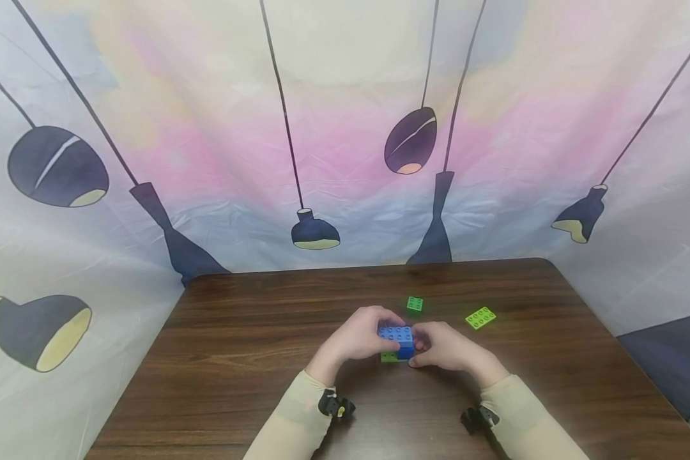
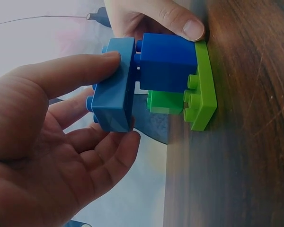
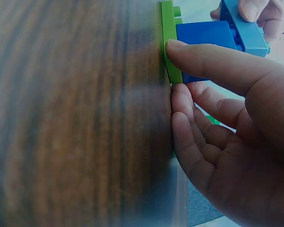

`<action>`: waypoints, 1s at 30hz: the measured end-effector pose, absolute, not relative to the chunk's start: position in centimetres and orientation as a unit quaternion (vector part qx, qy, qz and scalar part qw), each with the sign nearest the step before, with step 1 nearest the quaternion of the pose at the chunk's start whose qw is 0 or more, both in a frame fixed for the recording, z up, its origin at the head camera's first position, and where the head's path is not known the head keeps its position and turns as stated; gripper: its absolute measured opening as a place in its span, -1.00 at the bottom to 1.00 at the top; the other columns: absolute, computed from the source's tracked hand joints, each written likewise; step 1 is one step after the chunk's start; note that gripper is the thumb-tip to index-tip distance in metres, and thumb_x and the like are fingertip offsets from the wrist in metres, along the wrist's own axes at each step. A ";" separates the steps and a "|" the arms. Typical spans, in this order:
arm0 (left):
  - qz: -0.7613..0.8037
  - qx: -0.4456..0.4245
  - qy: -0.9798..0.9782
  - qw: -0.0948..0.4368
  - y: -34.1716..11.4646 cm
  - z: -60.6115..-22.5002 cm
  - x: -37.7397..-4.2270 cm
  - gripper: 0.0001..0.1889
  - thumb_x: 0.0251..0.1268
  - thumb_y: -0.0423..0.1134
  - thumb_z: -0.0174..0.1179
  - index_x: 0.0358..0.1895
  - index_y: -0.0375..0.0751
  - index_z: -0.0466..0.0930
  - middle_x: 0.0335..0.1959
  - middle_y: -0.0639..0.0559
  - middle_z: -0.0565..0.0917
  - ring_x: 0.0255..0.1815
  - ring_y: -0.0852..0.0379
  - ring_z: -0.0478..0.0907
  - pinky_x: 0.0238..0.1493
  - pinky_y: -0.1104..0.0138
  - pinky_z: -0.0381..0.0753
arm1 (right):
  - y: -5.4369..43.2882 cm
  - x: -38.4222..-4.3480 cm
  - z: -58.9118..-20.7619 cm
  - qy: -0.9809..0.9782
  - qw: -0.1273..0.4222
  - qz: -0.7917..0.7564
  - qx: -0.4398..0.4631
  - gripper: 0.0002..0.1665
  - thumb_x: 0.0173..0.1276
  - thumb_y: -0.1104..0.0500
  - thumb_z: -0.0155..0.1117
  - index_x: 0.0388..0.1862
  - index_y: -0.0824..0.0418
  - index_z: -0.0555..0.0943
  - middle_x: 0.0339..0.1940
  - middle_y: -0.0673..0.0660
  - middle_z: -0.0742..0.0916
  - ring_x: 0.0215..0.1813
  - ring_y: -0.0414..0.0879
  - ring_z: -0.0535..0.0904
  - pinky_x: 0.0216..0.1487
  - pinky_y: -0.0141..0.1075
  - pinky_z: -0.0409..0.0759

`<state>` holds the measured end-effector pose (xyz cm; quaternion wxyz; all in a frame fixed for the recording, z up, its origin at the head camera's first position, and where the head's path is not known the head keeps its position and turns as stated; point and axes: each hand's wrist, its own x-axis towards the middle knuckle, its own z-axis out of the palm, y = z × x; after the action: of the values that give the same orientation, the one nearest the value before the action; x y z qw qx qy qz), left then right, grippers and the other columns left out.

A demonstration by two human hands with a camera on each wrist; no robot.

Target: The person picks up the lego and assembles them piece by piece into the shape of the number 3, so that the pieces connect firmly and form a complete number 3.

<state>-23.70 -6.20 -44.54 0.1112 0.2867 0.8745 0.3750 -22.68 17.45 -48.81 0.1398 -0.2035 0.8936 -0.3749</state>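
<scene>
My left hand [image 1: 361, 333] pinches a light blue building brick [image 2: 114, 87] between thumb and fingers. Directly above a dark blue brick [image 2: 168, 64], the light blue one hangs slightly tilted, with some studs showing in the gap between them. The dark blue brick sits on one end of a lime green plate [image 2: 206, 97], which lies on the table; bare studs show at its other end. My right hand [image 1: 451, 347] grips the plate's end beside the dark blue brick, its thumb on the plate's near edge and its fingers around the far side.
A small green brick [image 1: 414, 304] stands behind the hands on the brown wooden table [image 1: 253, 332]. Farther right lies another lime green plate [image 1: 480, 317]. A curtain [image 1: 207, 128] printed with lamps hangs behind the table's back edge.
</scene>
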 end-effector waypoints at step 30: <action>0.370 0.289 0.876 0.109 -5.6 -44.7 -23.4 -0.73 0.29 -0.26 0.53 0.04 -0.10 0.81 -0.08 0.14 0.71 -0.06 0.21 0.58 -0.01 0.30 0.65 | 17.5 -22.8 -48.7 0.896 0.136 -0.367 -0.208 -0.62 0.22 0.18 0.69 -0.07 0.14 0.68 -0.31 -0.03 0.68 -0.22 -0.07 0.58 -0.15 -0.10 0.55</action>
<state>-23.35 -5.61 -44.68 0.1089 0.2886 0.8762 0.3703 -22.75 17.48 -48.67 0.1357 -0.2080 0.8964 -0.3672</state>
